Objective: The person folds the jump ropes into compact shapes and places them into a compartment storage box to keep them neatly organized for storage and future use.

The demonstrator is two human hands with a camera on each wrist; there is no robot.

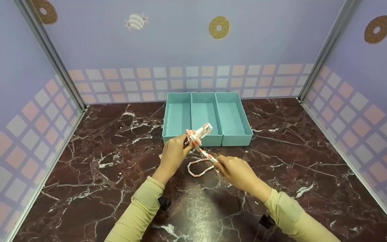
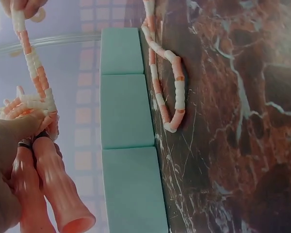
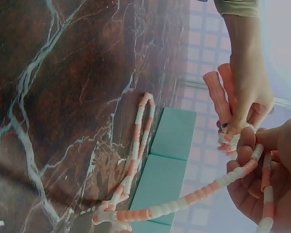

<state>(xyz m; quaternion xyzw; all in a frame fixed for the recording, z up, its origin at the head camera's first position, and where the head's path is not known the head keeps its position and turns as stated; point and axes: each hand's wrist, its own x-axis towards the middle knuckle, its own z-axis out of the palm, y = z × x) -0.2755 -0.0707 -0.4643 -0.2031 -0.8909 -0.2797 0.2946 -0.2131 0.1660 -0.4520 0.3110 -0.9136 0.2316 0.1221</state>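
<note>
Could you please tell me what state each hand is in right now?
Left hand: holding the pink handles and bunched beaded rope.
Right hand: closed, holding the beaded rope.

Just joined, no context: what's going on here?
A person is handling a pink-and-white beaded rope with both hands. The left hand grips its two pink, plastic-looking tubular handles, with part of the rope bunched there. The right hand holds another stretch of it, and a loose loop extends lower down; whether that touches the dark marbled table isn't clear. Three teal rectangular open-topped boxes stand side by side beyond the hands.
</note>
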